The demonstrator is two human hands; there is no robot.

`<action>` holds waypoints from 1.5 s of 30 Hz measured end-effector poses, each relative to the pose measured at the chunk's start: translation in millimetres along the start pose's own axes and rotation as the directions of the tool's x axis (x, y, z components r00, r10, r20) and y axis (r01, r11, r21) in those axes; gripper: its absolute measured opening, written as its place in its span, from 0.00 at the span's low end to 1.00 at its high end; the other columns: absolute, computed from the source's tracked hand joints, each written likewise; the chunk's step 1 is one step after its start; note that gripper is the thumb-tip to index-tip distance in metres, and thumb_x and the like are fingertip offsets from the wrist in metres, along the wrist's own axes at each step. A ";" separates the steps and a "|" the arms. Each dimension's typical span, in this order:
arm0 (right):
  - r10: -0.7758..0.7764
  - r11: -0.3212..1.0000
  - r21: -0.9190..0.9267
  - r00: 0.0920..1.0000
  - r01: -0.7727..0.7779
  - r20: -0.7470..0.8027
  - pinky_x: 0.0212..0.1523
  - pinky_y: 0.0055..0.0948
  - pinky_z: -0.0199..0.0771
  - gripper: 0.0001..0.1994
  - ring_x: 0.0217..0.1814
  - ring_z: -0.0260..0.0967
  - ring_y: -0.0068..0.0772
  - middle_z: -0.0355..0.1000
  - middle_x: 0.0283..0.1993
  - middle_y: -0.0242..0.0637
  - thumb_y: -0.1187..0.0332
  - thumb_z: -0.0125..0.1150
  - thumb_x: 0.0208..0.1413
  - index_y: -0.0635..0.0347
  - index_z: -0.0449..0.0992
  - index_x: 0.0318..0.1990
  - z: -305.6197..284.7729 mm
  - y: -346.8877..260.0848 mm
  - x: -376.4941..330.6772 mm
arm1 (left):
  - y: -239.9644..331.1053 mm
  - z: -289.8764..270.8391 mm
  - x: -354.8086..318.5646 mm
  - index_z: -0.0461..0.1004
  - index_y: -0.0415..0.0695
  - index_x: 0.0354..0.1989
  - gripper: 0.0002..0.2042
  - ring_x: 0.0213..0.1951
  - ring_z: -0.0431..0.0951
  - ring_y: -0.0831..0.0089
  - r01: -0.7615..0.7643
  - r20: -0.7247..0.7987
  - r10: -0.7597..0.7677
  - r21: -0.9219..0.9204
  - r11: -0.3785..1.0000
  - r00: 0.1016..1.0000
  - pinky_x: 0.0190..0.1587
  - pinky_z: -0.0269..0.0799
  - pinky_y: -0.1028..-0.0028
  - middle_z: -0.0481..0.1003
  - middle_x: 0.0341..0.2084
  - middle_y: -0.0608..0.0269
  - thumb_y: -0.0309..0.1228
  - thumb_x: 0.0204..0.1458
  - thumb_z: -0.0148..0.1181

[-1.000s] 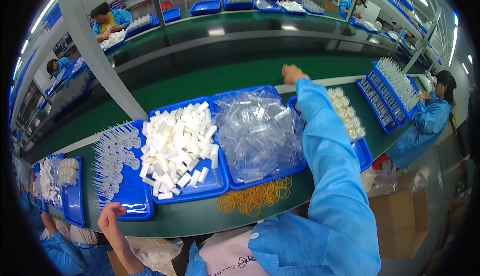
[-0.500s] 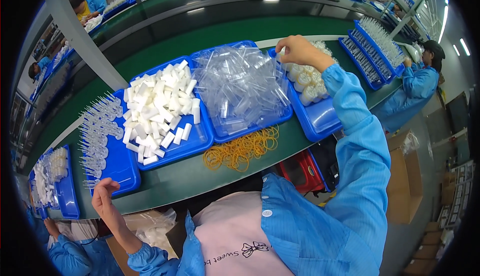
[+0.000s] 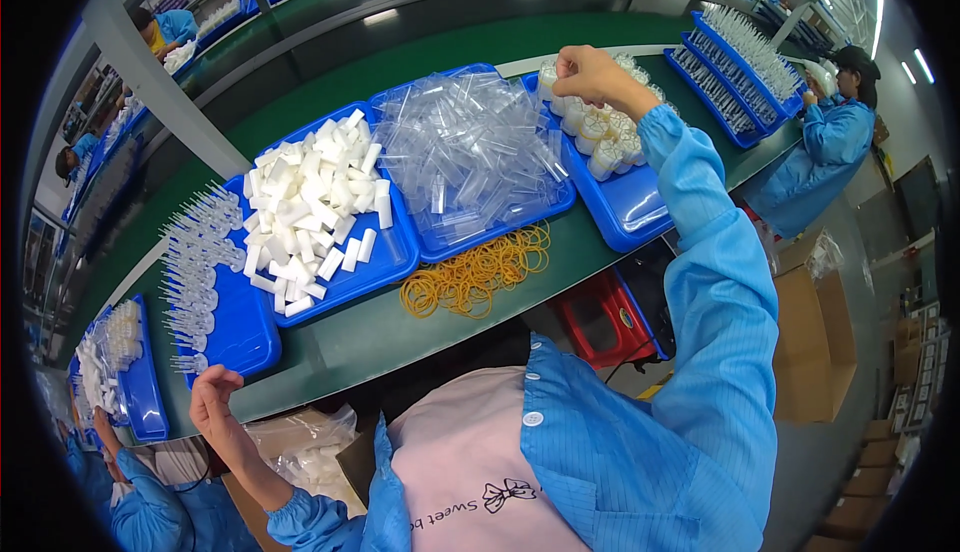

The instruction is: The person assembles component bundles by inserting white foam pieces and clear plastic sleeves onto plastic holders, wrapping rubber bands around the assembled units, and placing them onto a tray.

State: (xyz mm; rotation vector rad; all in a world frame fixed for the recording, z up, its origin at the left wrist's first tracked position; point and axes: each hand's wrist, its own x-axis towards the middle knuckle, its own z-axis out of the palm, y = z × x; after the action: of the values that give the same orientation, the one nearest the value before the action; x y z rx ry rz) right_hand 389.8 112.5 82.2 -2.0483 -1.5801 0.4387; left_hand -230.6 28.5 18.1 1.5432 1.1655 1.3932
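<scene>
My right hand [image 3: 597, 79] reaches over the far end of the right blue tray [image 3: 636, 210], at its translucent whitish round pieces [image 3: 603, 157]. Its thumb and fingers are pinched together; whether anything small is between them I cannot make out. One of the round pieces stands right beside the fingertips. Low on the left, my left hand [image 3: 214, 404] hovers by the near edge of the left blue tray [image 3: 240, 327]. Its fingers are curled in, and what they hold, if anything, does not show. Clear stemmed plastic pieces [image 3: 190, 282] stand in rows in that tray.
Between my hands are a tray of white short cylinders [image 3: 310, 197] and one of clear plastic tubes [image 3: 465, 157]. Yellow rubber bands [image 3: 475, 277] lie on the green table [image 3: 380, 352]. Stacked trays [image 3: 740, 77] and a co-worker [image 3: 825, 157] are at right; a metal post [image 3: 165, 82] rises at left.
My right hand has stayed over the far end of the right tray, its fingers now lower over the round pieces. The trays sit slightly higher in view. My left hand has barely moved.
</scene>
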 end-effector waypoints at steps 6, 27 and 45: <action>-0.223 0.891 -0.377 0.967 0.253 0.122 0.27 0.33 0.73 0.10 0.23 0.72 0.31 0.71 0.16 0.35 0.60 0.66 0.37 0.54 0.75 0.24 14.2 8.1 -17.8 | -1.7 4.0 2.9 0.74 0.36 0.40 0.17 0.34 0.74 0.74 -0.003 0.020 0.004 -0.022 1.000 1.000 0.41 0.70 0.74 0.75 0.30 0.58 0.39 0.64 0.45; -0.501 0.788 -0.314 0.848 0.530 0.173 0.29 0.41 0.72 0.04 0.29 0.73 0.46 0.71 0.26 0.41 0.70 0.61 0.43 0.55 0.73 0.27 68.6 -82.0 -137.5 | -12.2 15.0 37.3 0.77 0.36 0.40 0.13 0.34 0.75 0.77 0.069 -0.034 -0.061 0.317 0.946 0.998 0.39 0.70 0.78 0.77 0.31 0.61 0.34 0.59 0.54; -0.692 0.699 -0.134 0.712 0.702 0.119 0.27 0.34 0.69 0.19 0.32 0.69 0.37 0.63 0.32 0.35 0.67 0.65 0.45 0.54 0.67 0.45 184.6 -112.5 -160.7 | -65.0 -34.8 68.3 0.75 0.45 0.39 0.11 0.30 0.71 0.61 0.073 -0.087 0.038 0.959 0.273 0.995 0.34 0.66 0.64 0.70 0.25 0.58 0.36 0.51 0.61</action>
State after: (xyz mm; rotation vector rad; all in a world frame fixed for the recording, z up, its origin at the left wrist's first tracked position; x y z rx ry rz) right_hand 156.9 16.1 -12.6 -1.3634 -2.3379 0.0690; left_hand -274.7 111.9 -16.5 2.2309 2.3661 0.6050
